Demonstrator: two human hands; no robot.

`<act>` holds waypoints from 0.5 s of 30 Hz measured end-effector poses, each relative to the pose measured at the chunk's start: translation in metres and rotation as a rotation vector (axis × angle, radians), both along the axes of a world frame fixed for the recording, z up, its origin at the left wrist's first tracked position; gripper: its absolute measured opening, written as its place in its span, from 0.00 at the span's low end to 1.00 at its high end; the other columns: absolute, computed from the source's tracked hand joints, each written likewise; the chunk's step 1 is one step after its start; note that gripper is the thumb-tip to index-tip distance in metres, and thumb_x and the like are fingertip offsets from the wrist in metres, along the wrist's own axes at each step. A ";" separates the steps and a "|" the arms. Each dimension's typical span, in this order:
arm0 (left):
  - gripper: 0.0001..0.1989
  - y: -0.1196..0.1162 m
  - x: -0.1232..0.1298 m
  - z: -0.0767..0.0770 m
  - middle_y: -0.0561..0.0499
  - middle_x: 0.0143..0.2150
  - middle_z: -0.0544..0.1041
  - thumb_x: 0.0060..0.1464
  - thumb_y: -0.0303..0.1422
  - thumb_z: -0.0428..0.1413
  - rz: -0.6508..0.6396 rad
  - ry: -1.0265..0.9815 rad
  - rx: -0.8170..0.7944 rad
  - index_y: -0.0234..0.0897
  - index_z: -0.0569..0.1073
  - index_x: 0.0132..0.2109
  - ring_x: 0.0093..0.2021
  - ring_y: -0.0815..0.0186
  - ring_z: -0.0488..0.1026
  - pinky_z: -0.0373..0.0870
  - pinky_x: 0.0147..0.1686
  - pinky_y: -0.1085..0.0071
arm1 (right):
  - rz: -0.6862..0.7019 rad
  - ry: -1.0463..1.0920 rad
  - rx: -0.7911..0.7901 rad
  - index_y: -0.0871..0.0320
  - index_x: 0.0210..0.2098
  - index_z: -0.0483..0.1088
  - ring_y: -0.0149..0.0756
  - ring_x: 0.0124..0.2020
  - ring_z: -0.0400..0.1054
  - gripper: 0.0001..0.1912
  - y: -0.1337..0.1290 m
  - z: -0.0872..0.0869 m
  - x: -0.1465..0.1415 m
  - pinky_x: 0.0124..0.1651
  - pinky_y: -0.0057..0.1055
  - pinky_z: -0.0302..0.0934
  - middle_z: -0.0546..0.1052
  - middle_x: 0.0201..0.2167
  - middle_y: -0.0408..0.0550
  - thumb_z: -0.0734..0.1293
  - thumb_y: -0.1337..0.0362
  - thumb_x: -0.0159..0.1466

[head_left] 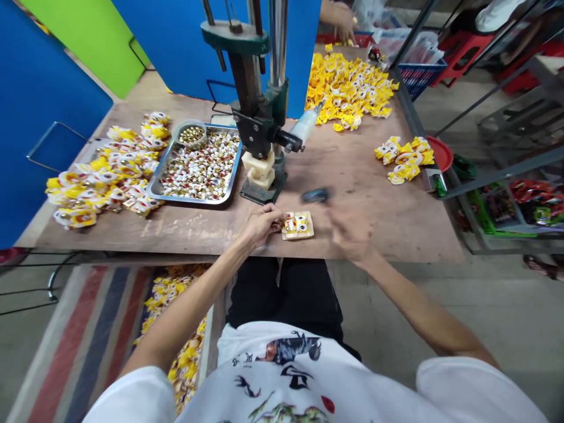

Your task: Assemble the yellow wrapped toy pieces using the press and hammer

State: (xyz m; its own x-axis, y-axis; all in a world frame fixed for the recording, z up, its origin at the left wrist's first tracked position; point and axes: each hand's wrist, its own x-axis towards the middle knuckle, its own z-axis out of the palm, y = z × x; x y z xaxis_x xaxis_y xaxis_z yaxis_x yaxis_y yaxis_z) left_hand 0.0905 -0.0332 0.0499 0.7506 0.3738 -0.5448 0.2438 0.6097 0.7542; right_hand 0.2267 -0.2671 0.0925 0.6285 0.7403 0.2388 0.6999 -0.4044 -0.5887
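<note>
Left hand (265, 223): at the near edge of the surface (365, 176), left of centre; fingers drawn together, fingertips at the left side of a small yellow-and-white toy piece (299, 223). Whether they grip it: cannot tell. Toy piece lies on a pale block (310, 232), close to the near edge.

Right hand (353, 235): blurred, closed around the handle of a hammer (316, 195). Dark hammer head is beyond the block and slightly to its right, apart from the toy piece.

Beyond the left hand: dark green press (252, 130), upright, cream plastic blocks (261, 171) at its lower end. Clear bottle (304, 129) tilted just behind and right of the press.

Left of the press: metal tray (194, 201) filled with small white, red and gold parts (200, 167); bowl (175, 136) of gold beads (191, 134) at its far left corner. Toward the left edge of the surface: heap of yellow-and-white pieces (103, 176).

Far right part of the surface: large yellow heap (348, 88). Smaller cluster (404, 157) near the right edge. Another person's hand (341, 20) beyond the far edge heap.
</note>
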 end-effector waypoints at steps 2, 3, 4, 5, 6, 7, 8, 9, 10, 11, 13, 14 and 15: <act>0.16 0.001 -0.001 -0.001 0.53 0.29 0.75 0.37 0.33 0.71 -0.016 -0.003 0.006 0.37 0.71 0.27 0.31 0.71 0.70 0.65 0.31 0.75 | 0.120 0.070 -0.118 0.47 0.68 0.79 0.50 0.52 0.82 0.29 -0.003 -0.006 0.003 0.62 0.46 0.77 0.86 0.53 0.52 0.63 0.66 0.72; 0.16 0.002 -0.002 -0.002 0.53 0.29 0.75 0.37 0.34 0.72 -0.031 -0.003 0.011 0.37 0.71 0.28 0.31 0.70 0.70 0.66 0.32 0.75 | 0.107 0.075 -0.108 0.46 0.70 0.78 0.49 0.54 0.82 0.29 -0.006 -0.007 0.007 0.64 0.46 0.76 0.86 0.54 0.51 0.63 0.67 0.72; 0.17 0.002 -0.004 -0.003 0.53 0.29 0.75 0.38 0.35 0.73 -0.050 -0.004 0.017 0.37 0.71 0.28 0.31 0.70 0.71 0.67 0.32 0.74 | 0.036 0.058 -0.046 0.45 0.71 0.76 0.49 0.58 0.81 0.29 -0.009 -0.007 0.013 0.67 0.46 0.75 0.85 0.58 0.50 0.63 0.66 0.74; 0.18 0.003 -0.006 -0.004 0.53 0.29 0.75 0.39 0.37 0.74 -0.071 -0.011 0.031 0.37 0.72 0.30 0.31 0.69 0.71 0.67 0.33 0.73 | -0.044 0.033 0.031 0.45 0.72 0.74 0.49 0.61 0.79 0.28 -0.012 -0.007 0.020 0.70 0.47 0.72 0.84 0.61 0.50 0.63 0.64 0.76; 0.19 0.004 -0.009 -0.005 0.53 0.30 0.75 0.41 0.40 0.75 -0.093 -0.028 0.061 0.37 0.74 0.32 0.31 0.69 0.71 0.67 0.33 0.73 | -0.108 0.015 0.095 0.45 0.73 0.73 0.50 0.64 0.78 0.27 -0.015 -0.007 0.027 0.72 0.48 0.70 0.82 0.64 0.50 0.63 0.61 0.77; 0.21 0.004 -0.012 -0.006 0.53 0.31 0.75 0.42 0.42 0.76 -0.122 -0.056 0.111 0.37 0.76 0.36 0.31 0.69 0.70 0.67 0.33 0.72 | -0.129 0.016 0.121 0.46 0.73 0.73 0.50 0.66 0.76 0.26 -0.018 -0.009 0.034 0.73 0.49 0.68 0.81 0.66 0.50 0.64 0.58 0.78; 0.23 0.003 -0.014 -0.007 0.53 0.33 0.75 0.42 0.43 0.77 -0.153 -0.091 0.183 0.37 0.78 0.40 0.32 0.68 0.70 0.66 0.34 0.71 | -0.099 0.038 0.105 0.47 0.73 0.73 0.50 0.67 0.75 0.26 -0.020 -0.013 0.040 0.74 0.50 0.67 0.80 0.68 0.51 0.64 0.57 0.78; 0.27 0.002 -0.017 -0.008 0.53 0.35 0.76 0.42 0.44 0.78 -0.186 -0.131 0.273 0.37 0.79 0.45 0.33 0.68 0.71 0.66 0.34 0.71 | -0.046 0.069 0.065 0.48 0.72 0.74 0.50 0.68 0.75 0.25 -0.022 -0.019 0.045 0.75 0.51 0.67 0.79 0.68 0.51 0.64 0.56 0.78; 0.30 -0.001 -0.018 -0.009 0.52 0.37 0.77 0.41 0.44 0.79 -0.214 -0.168 0.375 0.38 0.80 0.48 0.34 0.67 0.71 0.67 0.35 0.70 | 0.001 0.098 0.013 0.48 0.71 0.75 0.51 0.68 0.74 0.25 -0.022 -0.027 0.050 0.74 0.53 0.66 0.80 0.68 0.52 0.63 0.55 0.79; 0.32 -0.003 -0.020 -0.010 0.51 0.40 0.77 0.41 0.44 0.80 -0.238 -0.199 0.477 0.38 0.80 0.51 0.35 0.66 0.71 0.67 0.36 0.70 | 0.033 0.117 -0.039 0.49 0.70 0.76 0.51 0.67 0.74 0.24 -0.022 -0.036 0.054 0.73 0.54 0.67 0.80 0.66 0.53 0.62 0.55 0.79; 0.31 -0.007 -0.024 -0.009 0.49 0.43 0.77 0.43 0.45 0.80 -0.246 -0.233 0.642 0.39 0.81 0.51 0.37 0.64 0.72 0.68 0.36 0.69 | 0.038 0.101 -0.119 0.49 0.66 0.79 0.53 0.64 0.75 0.23 -0.018 -0.051 0.065 0.70 0.56 0.69 0.82 0.62 0.55 0.62 0.54 0.78; 0.29 -0.006 -0.028 -0.006 0.48 0.44 0.77 0.45 0.46 0.79 -0.228 -0.241 0.703 0.40 0.82 0.51 0.38 0.63 0.72 0.69 0.37 0.68 | 0.015 0.068 -0.139 0.49 0.65 0.79 0.54 0.63 0.75 0.23 -0.015 -0.054 0.074 0.69 0.57 0.69 0.82 0.61 0.56 0.63 0.53 0.77; 0.27 -0.001 -0.035 -0.002 0.48 0.45 0.78 0.48 0.47 0.78 -0.203 -0.243 0.754 0.41 0.82 0.51 0.39 0.62 0.74 0.71 0.38 0.67 | -0.023 0.024 -0.144 0.50 0.65 0.79 0.54 0.62 0.75 0.23 -0.012 -0.054 0.087 0.68 0.57 0.69 0.81 0.60 0.57 0.65 0.51 0.76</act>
State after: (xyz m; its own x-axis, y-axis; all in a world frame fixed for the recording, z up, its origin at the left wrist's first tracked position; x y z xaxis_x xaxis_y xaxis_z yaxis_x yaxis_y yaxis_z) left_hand 0.0555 -0.0344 0.0476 0.9079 0.4189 -0.0144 0.0715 -0.1209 0.9901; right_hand 0.3137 -0.2795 0.0389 0.6501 0.7509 0.1160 0.6760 -0.5020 -0.5395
